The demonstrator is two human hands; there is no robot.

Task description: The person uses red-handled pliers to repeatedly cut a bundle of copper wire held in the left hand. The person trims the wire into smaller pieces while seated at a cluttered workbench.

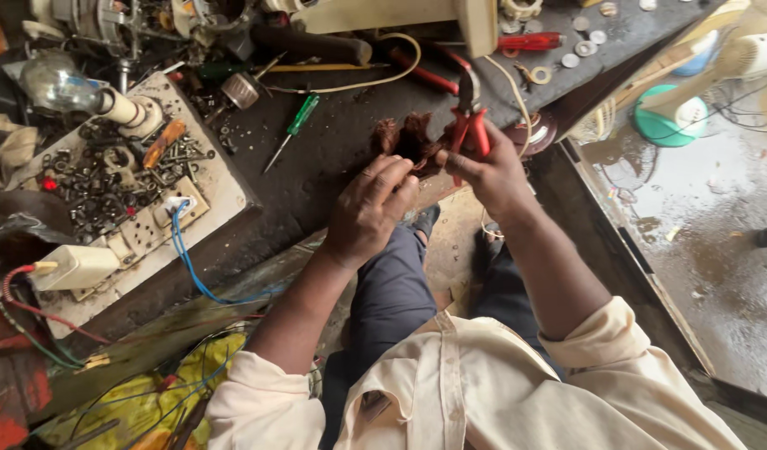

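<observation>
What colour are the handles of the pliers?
Red, on the metal-jawed pliers in the right hand; head view.

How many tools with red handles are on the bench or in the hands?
3. Red-handled pliers are in the right hand; a second red-handled tool lies on the bench behind them; a red-handled screwdriver lies near the washers. More may hide in the clutter.

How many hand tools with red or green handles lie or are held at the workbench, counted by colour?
Red-handled tools: 3, namely pliers in the right hand, a second pair of pliers, and a screwdriver.
Green-handled tools: 1, a screwdriver.
Total: 4
</observation>
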